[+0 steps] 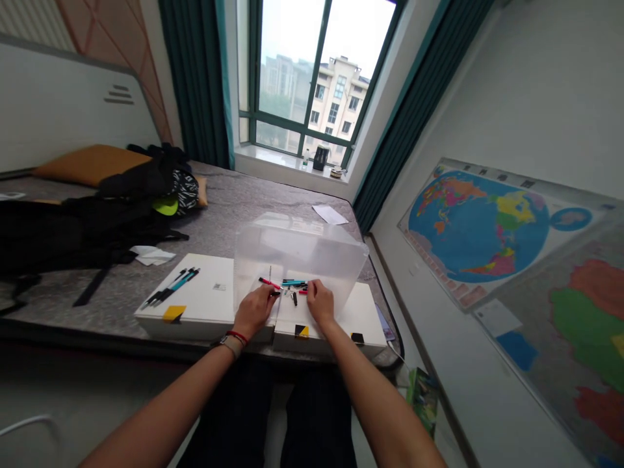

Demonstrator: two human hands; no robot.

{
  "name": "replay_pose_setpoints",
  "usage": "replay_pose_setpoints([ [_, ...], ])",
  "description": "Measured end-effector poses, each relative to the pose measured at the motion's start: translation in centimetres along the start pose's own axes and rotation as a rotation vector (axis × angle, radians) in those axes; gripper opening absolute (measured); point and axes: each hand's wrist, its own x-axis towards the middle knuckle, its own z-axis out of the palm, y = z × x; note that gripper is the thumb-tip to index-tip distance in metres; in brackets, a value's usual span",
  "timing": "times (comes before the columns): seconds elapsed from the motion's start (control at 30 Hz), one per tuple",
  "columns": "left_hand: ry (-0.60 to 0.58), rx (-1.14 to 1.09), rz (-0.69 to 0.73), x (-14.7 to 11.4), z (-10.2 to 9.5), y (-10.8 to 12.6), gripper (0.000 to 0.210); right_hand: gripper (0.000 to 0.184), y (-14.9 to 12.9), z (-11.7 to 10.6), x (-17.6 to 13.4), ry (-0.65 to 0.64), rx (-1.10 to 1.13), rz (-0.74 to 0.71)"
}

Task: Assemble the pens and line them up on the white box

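My left hand (254,310), with a red string and a band at the wrist, is pinched at a small black pen part (275,294). Just beyond those fingers lies a red and black pen piece (270,283). My right hand (320,301) has its fingers closed near a red piece (303,292); what they grip, if anything, is hidden. Between the hands are a teal pen barrel (294,283), a black clip-like piece (294,299) and several tiny parts. All of these lie within a clear plastic bin (302,244) tipped on its side over white boxes.
Several assembled teal and black pens (175,286) rest on the left white box (209,273). Behind are a crumpled tissue (152,255), a black bag (73,227), an orange pillow (92,166) and a paper sheet (330,214). A phone-like object (385,323) with a cable lies right.
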Motion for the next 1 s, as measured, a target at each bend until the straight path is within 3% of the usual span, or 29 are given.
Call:
replay_pose_setpoints([
  [0.13, 0.004, 0.014, 0.009, 0.0, 0.1, 0.0, 0.018, 0.032, 0.3, 1.8, -1.1, 0.056, 0.021, 0.047],
  [0.4, 0.057, -0.113, 0.137, 0.2, -0.5, 0.4, 0.011, 0.031, 0.2, 2.1, -1.5, -0.076, -0.056, 0.051],
  [0.63, 0.093, -0.217, 0.258, 2.3, -0.8, 2.7, 0.013, 0.032, 0.3, 2.2, -1.5, -0.11, -0.076, 0.043],
  [0.8, 0.11, -0.257, 0.24, 3.8, -0.6, 3.8, 0.011, 0.032, 0.2, 2.1, -1.5, -0.112, -0.069, 0.06],
  [1.0, 0.063, -0.281, 0.164, 3.8, -0.7, 4.3, 0.01, 0.032, 0.0, 2.0, -1.4, -0.141, -0.075, 0.073],
])
